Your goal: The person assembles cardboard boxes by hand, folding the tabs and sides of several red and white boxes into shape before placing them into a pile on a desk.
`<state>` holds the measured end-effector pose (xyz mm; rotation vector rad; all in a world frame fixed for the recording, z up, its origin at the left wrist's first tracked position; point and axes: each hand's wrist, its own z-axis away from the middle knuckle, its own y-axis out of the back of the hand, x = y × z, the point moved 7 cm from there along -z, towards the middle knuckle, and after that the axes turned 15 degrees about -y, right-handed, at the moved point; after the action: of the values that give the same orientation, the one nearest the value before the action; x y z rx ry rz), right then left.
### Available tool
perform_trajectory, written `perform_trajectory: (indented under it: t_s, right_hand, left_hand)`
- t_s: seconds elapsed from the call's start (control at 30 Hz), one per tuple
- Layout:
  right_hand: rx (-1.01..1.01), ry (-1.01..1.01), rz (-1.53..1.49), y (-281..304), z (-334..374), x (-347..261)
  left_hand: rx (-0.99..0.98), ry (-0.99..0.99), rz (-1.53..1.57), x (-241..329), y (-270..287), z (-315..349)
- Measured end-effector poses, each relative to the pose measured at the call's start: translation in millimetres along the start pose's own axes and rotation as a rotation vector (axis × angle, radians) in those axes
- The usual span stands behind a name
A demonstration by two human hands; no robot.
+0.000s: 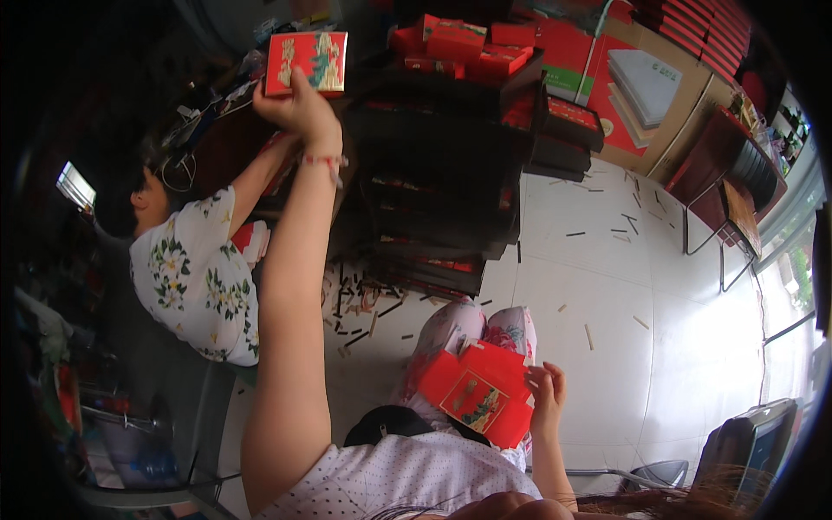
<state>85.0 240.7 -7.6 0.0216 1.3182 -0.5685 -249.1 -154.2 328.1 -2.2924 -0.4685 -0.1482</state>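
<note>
"Co-worker [195, 273] in a flowered shirt, just left of the left hand [308, 113]. What does that hand have?"

"A red box [314, 57] with a gold and teal picture, raised well ahead of the body. The thumb lies over the front face near the lower edge; the fingers, mostly hidden, wrap behind and under, so the grip is closed around it."

"How would it handle?"

"Light, I'd guess, though I can't see inside. Stiff card, with a smooth coat that might slip a little; the corners would dent first. Best held low down, as here, or across two opposite sides."

"And right of that hand?"

"Stacked dark trays [442, 195], with red packages [459, 39] piled on top. Lower down, on the lap [451, 328] and just left of the right hand [546, 394], lies an unfolded red carton [477, 394]."

"Flimsier?"

"Probably: thin, springy, easily creased, so take it by an outer edge and spare the folds. The right hand is half curled, fingers loosely bent at the carton's right edge. Whether they pinch it or merely touch, I can't tell."
</note>
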Motion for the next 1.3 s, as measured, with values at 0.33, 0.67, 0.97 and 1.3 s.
perform_trajectory:
  t_s: [0.33, 0.67, 0.97, 1.3]
  right_hand:
    - [0.033, 0.054, 0.076, -5, 1, -11]
    - [0.052, 0.01, 0.289, 12, 13, 16]
    - [0.066, -0.037, 0.289, 13, 11, 9]
    - [0.116, -0.09, 0.289, 11, 5, 0]
  left_hand:
    - [-0.728, 0.433, -0.331, -142, -89, 81]
    - [-1.067, 0.475, -0.058, -151, -30, 104]
    - [-1.167, -0.122, -0.484, -177, -42, 107]
    - [-1.385, -0.162, -0.672, -190, -99, 80]
